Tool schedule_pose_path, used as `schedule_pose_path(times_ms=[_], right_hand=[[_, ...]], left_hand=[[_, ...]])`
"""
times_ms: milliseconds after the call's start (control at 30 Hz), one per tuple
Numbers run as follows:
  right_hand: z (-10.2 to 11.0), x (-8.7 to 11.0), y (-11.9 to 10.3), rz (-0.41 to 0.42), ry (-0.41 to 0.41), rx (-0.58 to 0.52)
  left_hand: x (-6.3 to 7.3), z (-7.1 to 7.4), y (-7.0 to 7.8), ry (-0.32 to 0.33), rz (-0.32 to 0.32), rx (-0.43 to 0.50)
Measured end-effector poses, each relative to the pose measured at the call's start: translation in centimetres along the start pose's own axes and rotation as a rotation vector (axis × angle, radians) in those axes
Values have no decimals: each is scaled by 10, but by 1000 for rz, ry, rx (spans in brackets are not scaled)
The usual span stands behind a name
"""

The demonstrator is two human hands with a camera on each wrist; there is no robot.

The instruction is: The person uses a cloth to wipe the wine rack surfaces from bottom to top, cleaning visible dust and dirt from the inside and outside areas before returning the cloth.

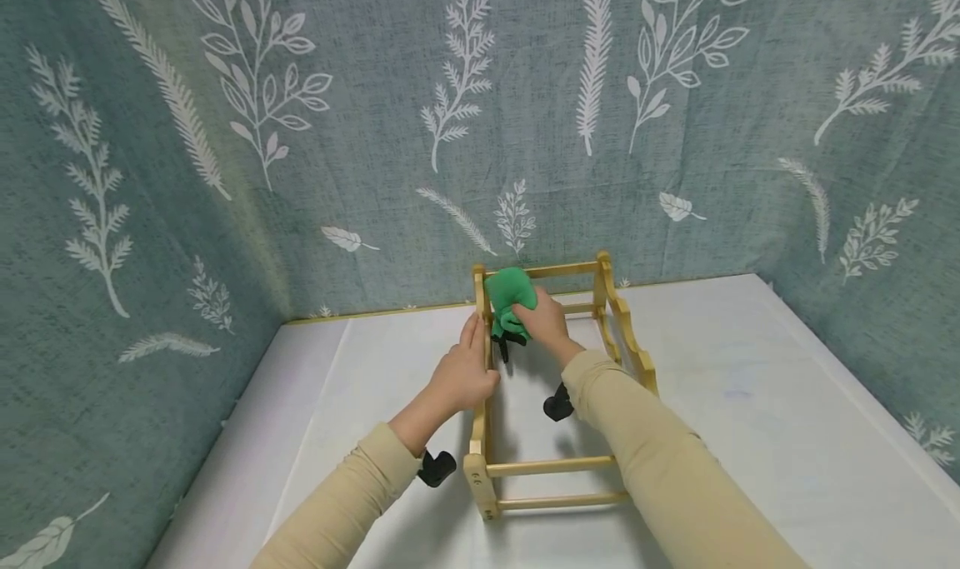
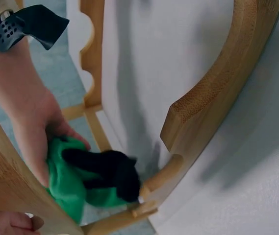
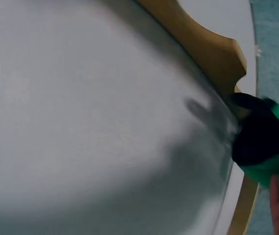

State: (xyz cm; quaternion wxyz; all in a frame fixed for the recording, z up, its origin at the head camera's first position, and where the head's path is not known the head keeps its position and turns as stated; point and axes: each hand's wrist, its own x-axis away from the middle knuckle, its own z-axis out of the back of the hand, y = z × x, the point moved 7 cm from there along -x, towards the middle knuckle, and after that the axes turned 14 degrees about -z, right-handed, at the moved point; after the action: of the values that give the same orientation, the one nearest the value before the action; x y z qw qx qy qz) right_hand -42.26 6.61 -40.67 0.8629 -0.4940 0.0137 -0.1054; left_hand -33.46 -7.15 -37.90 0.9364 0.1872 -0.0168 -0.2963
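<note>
A light wooden rack [image 1: 551,466] with scalloped side rails and round crossbars stands on the white tabletop. My left hand [image 1: 461,373] holds its left side rail; in the left wrist view its curled fingers [image 2: 4,223] show at the wood. With my right hand [image 1: 547,323] I grip a bunched, soft green and black cloth-like piece [image 1: 512,290] at the rack's far left corner. Its black part [image 2: 112,171] hangs below the green in the left wrist view. In the right wrist view, the black portion [image 3: 262,137] is near a wooden rail [image 3: 203,44]; whether they touch I cannot tell.
Behind the rack, a green-grey curtain [image 1: 375,177] with white leaf prints meets the tabletop's [image 1: 360,386] far edge. More curtain hangs at the left and right. A black wrist camera sits beneath each forearm.
</note>
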Motion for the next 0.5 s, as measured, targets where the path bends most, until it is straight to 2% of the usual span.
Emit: schedule_pose_path(times_ms=[100,167,400,500], right_hand=[[-9,-1,-4,21,-69,-5],[-7,-2,-1,-34,-63,-81],[30,-10,26,-313,147,-502],[44,-7,36,-402,216,-624]], left_hand=[[0,0,0,2,3,10],[1,-2,0,1,5,14],[0,-1,0,14,-2,-13],[0,-1,0,13,1,-11]])
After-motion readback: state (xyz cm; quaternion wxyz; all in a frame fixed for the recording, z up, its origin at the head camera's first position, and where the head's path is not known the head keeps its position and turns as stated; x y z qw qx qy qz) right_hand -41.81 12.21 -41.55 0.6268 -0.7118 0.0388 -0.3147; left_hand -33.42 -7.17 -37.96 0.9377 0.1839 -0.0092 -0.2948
